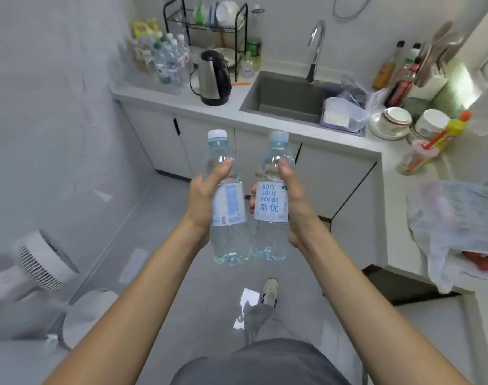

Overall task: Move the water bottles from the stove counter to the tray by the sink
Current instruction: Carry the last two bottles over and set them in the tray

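I carry two clear water bottles upright in front of me, over the grey floor. My left hand (202, 200) grips the left bottle (228, 240) around its pale label. My right hand (294, 202) grips the right bottle (270, 240), whose label reads "Bon Jour Foret". Both have pale blue caps and sit side by side, nearly touching. At the far left end of the counter, left of the sink (285, 97), stands a cluster of several water bottles (166, 59); the tray under them is too blurred to make out.
A steel kettle (213, 77) stands between the bottle cluster and the sink, with a dish rack (209, 26) behind it. The right counter holds bowls (395, 120), sauce bottles (398, 76) and a plastic bag (459, 226). A white fan (43, 262) stands on the floor at left.
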Available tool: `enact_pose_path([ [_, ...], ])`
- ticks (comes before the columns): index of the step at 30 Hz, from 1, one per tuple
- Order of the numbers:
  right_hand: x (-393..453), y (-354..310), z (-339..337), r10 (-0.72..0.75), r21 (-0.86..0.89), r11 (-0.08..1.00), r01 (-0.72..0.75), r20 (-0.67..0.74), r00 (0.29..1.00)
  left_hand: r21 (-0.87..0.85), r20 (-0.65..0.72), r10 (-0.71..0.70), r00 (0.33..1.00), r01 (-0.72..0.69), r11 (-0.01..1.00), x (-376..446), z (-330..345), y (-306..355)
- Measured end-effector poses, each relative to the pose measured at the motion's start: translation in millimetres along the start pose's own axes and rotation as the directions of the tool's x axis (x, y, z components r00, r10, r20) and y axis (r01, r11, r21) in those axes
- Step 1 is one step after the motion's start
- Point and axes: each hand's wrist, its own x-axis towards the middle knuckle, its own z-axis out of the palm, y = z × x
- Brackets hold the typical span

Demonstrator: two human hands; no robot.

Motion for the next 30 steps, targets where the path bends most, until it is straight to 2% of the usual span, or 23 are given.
enact_pose_path([
  [8, 177.2, -31.3, 40.4, 0.134, -0.014, 0.991, -0.134, 0.214, 0.968, 0.008, -0.280, 0.021, 0.960, -0.020, 1.000, 133.7, -58.7, 37.6],
  [18, 354.0, -59.1, 109.7, 0.297, -0.082, 0.954, -0.288, 0.380, 0.876, -0.007, -0.530, 0.014, 0.848, -0.021, 1.000, 246.4, -135.1, 81.1],
  [26, 500.2, -44.4, 190.2, 0.335, -0.126, 0.942, -0.311, 0.426, 0.841, -0.059, -0.596, 0.015, 0.803, -0.062, 0.996, 369.4, -243.6, 108.7],
  [30, 576.3, -49.8, 238.9, 0.324, -0.196, 0.944, -0.267, 0.374, 0.869, -0.021, -0.585, 0.047, 0.810, -0.074, 0.997, 439.6, -300.2, 145.4],
])
